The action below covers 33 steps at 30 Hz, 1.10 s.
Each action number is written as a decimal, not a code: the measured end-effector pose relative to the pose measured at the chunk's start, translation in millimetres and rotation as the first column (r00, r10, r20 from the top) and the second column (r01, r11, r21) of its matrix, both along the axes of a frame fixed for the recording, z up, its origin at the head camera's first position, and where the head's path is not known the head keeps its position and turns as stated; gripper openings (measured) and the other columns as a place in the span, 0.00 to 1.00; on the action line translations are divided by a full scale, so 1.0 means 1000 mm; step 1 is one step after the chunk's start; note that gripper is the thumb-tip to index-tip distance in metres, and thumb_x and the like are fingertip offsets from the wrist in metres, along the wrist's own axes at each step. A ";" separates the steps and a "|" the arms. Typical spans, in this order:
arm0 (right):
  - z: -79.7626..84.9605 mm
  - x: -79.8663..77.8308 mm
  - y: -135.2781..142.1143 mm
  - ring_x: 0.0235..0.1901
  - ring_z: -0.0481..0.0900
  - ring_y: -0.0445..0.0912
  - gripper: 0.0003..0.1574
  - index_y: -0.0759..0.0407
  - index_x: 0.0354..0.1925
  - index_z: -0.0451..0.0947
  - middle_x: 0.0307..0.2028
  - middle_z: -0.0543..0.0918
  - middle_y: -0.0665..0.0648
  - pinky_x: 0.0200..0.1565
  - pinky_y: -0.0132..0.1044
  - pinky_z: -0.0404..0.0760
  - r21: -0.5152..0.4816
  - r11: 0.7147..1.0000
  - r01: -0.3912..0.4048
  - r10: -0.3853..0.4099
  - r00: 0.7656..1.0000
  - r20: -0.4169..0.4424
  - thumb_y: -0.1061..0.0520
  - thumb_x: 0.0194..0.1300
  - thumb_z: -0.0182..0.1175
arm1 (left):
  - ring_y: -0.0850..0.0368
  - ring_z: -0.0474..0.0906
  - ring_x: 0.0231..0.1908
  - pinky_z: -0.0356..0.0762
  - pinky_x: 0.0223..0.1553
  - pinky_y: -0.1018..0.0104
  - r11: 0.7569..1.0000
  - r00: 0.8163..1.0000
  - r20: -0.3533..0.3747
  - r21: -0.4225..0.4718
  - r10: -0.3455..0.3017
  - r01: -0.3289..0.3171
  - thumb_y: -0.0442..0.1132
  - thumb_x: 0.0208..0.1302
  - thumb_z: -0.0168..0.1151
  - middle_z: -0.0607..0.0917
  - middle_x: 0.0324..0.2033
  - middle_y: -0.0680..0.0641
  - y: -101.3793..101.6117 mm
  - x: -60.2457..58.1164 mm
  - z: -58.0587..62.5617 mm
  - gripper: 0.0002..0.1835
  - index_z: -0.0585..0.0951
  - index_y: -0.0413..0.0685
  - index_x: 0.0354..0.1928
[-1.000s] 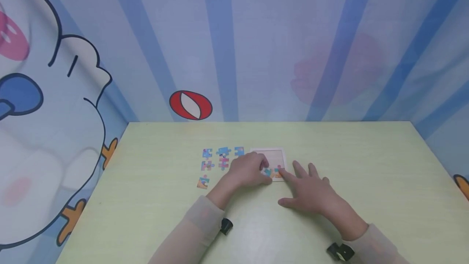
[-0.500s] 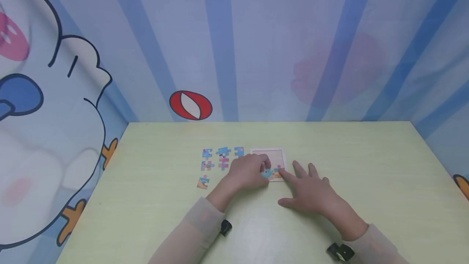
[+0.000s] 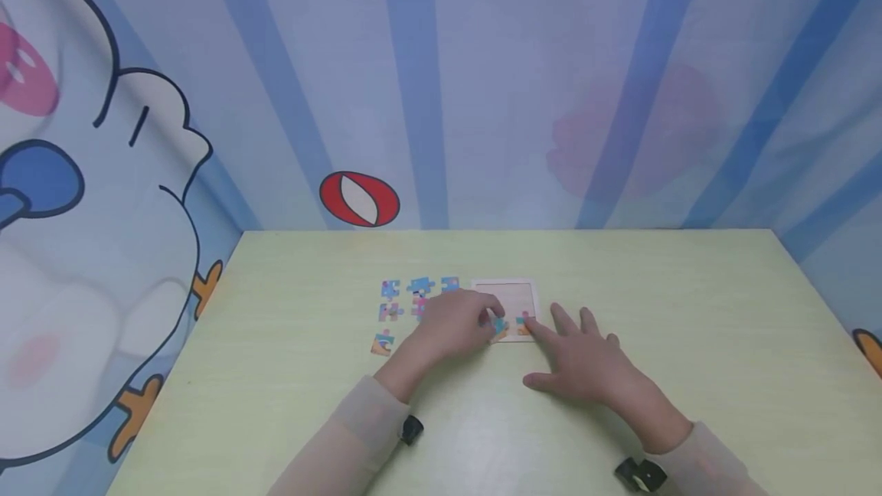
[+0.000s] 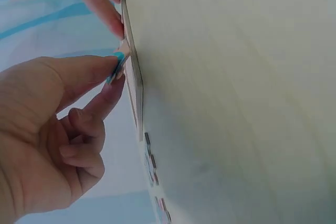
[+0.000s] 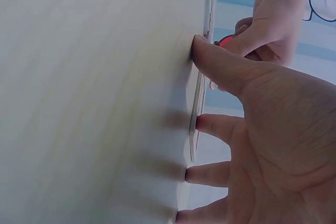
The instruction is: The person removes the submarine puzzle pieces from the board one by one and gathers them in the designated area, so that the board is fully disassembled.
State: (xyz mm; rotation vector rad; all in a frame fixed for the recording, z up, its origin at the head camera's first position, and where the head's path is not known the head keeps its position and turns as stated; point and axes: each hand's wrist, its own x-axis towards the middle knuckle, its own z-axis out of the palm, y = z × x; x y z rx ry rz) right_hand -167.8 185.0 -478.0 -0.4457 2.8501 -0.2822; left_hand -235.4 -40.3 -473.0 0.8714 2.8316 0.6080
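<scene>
My left hand point(image 3: 455, 320) pinches a teal-and-orange jigsaw piece point(image 4: 119, 62) between thumb and index finger, the other fingers curled back. The piece is tilted, close over the lower left part of a shallow, pale wooden puzzle tray point(image 3: 506, 297). Another teal-and-orange jigsaw piece point(image 3: 521, 322) with a pink knob lies in the tray's lower right corner. My right hand point(image 3: 582, 362) is spread beside that corner, its index fingertip at this piece. In the right wrist view, the right thumb point(image 5: 220, 64) points toward the tray's near edge and the other fingertips reach down to the table.
Several loose jigsaw pieces lie left of the tray, among them a blue piece point(image 3: 419, 285), a pink-and-blue piece point(image 3: 389, 312) and an orange-and-blue piece point(image 3: 382, 343). My left forearm crosses in front of them. The pale table point(image 3: 661, 282) meets a striped cloth backdrop point(image 3: 482, 98) behind.
My left hand has shifted a little to the left with its jigsaw piece, which now stands further from the corner piece and more tilted. The right hand stays in place.
</scene>
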 end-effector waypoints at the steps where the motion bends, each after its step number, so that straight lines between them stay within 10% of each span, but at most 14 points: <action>1: 0.000 0.000 0.000 0.70 0.53 0.82 0.57 0.44 0.81 0.59 0.77 0.57 0.70 0.51 0.83 0.65 0.001 1.000 -0.001 0.001 1.000 -0.001 0.25 0.63 0.64 | 0.62 0.81 0.38 0.78 0.39 0.65 1.000 1.000 0.021 0.020 0.005 -0.005 0.38 0.67 0.64 0.88 0.38 0.57 -0.002 0.000 0.000 0.12 0.89 0.57 0.48; 15: 0.003 0.001 -0.002 0.70 0.53 0.82 0.57 0.44 0.81 0.59 0.77 0.57 0.71 0.52 0.83 0.65 0.001 1.000 0.007 -0.007 1.000 0.013 0.26 0.63 0.65 | 0.61 0.79 0.36 0.77 0.39 0.59 0.987 0.962 0.264 0.125 0.069 -0.105 0.42 0.71 0.63 0.85 0.36 0.60 -0.045 -0.002 0.006 0.09 0.89 0.62 0.47; 33: 0.001 0.001 -0.002 0.70 0.54 0.81 0.57 0.44 0.81 0.58 0.77 0.57 0.71 0.52 0.83 0.66 0.005 1.000 0.000 0.000 1.000 0.005 0.26 0.63 0.65 | 0.55 0.78 0.42 0.76 0.40 0.59 0.982 0.940 0.314 0.081 0.135 -0.168 0.36 0.71 0.65 0.88 0.47 0.55 -0.104 0.000 0.007 0.08 0.90 0.58 0.43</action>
